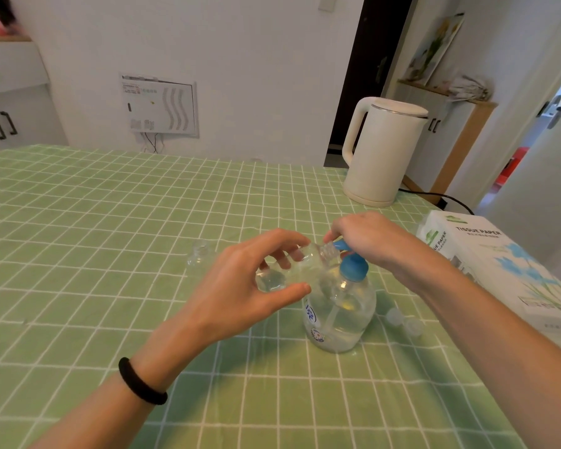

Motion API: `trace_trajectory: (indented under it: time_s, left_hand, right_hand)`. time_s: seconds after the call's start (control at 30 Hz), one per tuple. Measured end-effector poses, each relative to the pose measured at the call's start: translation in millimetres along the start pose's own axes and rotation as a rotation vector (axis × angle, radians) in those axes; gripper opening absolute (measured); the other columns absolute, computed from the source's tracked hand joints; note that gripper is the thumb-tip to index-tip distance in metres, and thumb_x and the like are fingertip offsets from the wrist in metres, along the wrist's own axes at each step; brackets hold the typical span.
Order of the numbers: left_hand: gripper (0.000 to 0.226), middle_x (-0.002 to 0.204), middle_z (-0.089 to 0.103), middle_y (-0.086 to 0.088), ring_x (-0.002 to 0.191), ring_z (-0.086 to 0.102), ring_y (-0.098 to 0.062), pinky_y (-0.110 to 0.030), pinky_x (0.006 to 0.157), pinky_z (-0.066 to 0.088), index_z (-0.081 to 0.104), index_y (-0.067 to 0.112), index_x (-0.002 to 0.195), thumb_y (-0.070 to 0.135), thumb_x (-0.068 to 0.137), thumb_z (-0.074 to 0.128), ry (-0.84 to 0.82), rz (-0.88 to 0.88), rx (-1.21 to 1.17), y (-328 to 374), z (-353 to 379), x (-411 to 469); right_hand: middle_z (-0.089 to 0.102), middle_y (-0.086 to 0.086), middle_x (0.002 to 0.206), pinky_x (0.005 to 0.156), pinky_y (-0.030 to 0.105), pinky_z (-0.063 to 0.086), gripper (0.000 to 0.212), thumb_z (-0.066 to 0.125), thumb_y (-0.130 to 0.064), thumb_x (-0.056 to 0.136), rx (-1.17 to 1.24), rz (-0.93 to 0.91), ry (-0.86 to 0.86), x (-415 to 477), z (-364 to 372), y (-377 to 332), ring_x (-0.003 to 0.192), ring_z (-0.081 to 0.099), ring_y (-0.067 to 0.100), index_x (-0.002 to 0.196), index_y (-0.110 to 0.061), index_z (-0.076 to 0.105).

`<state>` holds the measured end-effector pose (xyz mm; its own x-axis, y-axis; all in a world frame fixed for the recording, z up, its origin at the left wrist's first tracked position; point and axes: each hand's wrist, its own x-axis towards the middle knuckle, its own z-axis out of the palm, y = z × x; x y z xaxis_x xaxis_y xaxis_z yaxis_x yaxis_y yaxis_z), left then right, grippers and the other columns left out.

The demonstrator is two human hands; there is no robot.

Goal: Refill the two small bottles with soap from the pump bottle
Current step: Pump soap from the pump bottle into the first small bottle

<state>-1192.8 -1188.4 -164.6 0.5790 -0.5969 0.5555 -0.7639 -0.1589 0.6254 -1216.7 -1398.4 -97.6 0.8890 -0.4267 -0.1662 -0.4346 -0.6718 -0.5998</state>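
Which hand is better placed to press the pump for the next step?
Right. The right hand grips the pump by its blue head, while the left hand holds a small bottle tilted, its mouth at the spout.

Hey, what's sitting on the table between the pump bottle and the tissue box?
In the head view, two small translucent caps lie on the tablecloth between the pump bottle and the tissue box.

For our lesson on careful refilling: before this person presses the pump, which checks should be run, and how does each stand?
1. Left hand grips small bottle: ok.
2. Its mouth meets pump nozzle: ok.
3. Right hand holds that nozzle: ok.
4. Pump bottle upright, soap inside: ok.
5. Held bottle's fill level: cannot tell.
6. Second bottle uncapped, standing: ok.
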Motion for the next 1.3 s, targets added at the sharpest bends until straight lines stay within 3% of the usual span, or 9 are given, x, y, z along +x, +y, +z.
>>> trace_trajectory:
  time_s: [0.17,0.27,0.43,0.53,0.6,0.73,0.97,1.1,1.3]
  left_hand:
    - [0.051,0.111,0.072,0.018,0.099,0.069,-0.005,-0.028,0.08,0.058,0.066,0.026,0.13,0.046,0.085,0.077,-0.006,-0.002,0.005,-1,1,1]
    - [0.051,0.111,0.071,0.019,0.099,0.069,-0.003,-0.026,0.08,0.058,0.066,0.027,0.13,0.048,0.085,0.076,-0.008,-0.009,0.007,0,0,1]
    - [0.05,0.11,0.071,0.02,0.098,0.068,-0.003,-0.024,0.08,0.057,0.066,0.027,0.13,0.048,0.085,0.075,-0.005,0.0,0.005,4,-1,0]
    - [0.049,0.109,0.071,0.019,0.098,0.069,-0.005,-0.026,0.08,0.058,0.066,0.026,0.13,0.042,0.085,0.079,-0.01,-0.015,0.003,4,0,0]
    - [0.049,0.109,0.071,0.02,0.098,0.069,-0.006,-0.026,0.08,0.057,0.066,0.026,0.129,0.04,0.084,0.08,-0.009,-0.016,0.007,4,1,0]
    - [0.049,0.109,0.071,0.019,0.098,0.068,-0.005,-0.023,0.08,0.056,0.066,0.027,0.129,0.039,0.084,0.081,-0.004,-0.021,0.008,3,0,1]
    - [0.052,0.11,0.071,0.02,0.099,0.069,-0.004,-0.025,0.08,0.058,0.065,0.03,0.131,0.052,0.084,0.072,-0.004,-0.004,0.011,3,0,1]
    - [0.052,0.109,0.072,0.02,0.098,0.069,-0.006,-0.025,0.08,0.058,0.065,0.028,0.13,0.051,0.084,0.073,-0.007,-0.004,0.015,1,2,1]
    - [0.051,0.11,0.072,0.02,0.099,0.069,-0.002,-0.025,0.08,0.057,0.066,0.028,0.129,0.051,0.084,0.073,0.001,-0.009,0.017,0,2,1]
  right_hand:
    - [0.066,-0.02,0.055,0.068,0.027,0.044,0.038,0.041,-0.023,0.094,0.066,0.035,-0.001,7,9,8,0.078,0.061,0.006,0.097,-0.021,0.079]
    - [0.063,-0.02,0.067,0.062,0.026,0.039,0.037,0.039,-0.022,0.095,0.001,0.009,-0.005,5,10,8,0.074,0.057,0.006,0.093,-0.024,0.076]
    - [0.061,-0.015,0.08,0.064,0.026,0.042,0.037,0.043,-0.022,0.099,-0.039,-0.014,0.003,1,2,4,0.083,0.063,0.012,0.104,-0.017,0.079]
    - [0.071,0.011,0.105,0.078,0.03,0.05,0.036,0.045,-0.016,0.102,0.078,-0.018,0.006,1,0,3,0.1,0.069,0.028,0.121,0.001,0.071]
    - [0.072,0.004,0.098,0.083,0.031,0.054,0.036,0.044,-0.014,0.1,0.137,-0.02,0.005,1,2,4,0.087,0.068,0.019,0.113,-0.002,0.075]
    - [0.073,-0.013,0.081,0.097,0.042,0.054,0.037,0.043,-0.022,0.092,0.114,0.039,-0.014,1,8,5,0.092,0.071,0.018,0.099,-0.019,0.079]
    - [0.065,-0.012,0.082,0.085,0.036,0.052,0.037,0.044,-0.02,0.097,0.046,0.0,-0.008,2,3,3,0.089,0.068,0.016,0.096,-0.015,0.08]
    - [0.06,-0.016,0.072,0.066,0.026,0.045,0.036,0.046,-0.018,0.095,0.054,-0.001,0.025,9,2,6,0.079,0.061,0.009,0.094,-0.015,0.081]
    - [0.067,-0.019,0.066,0.074,0.032,0.049,0.037,0.044,-0.021,0.09,0.125,0.036,0.009,9,10,10,0.079,0.063,0.01,0.093,-0.018,0.08]
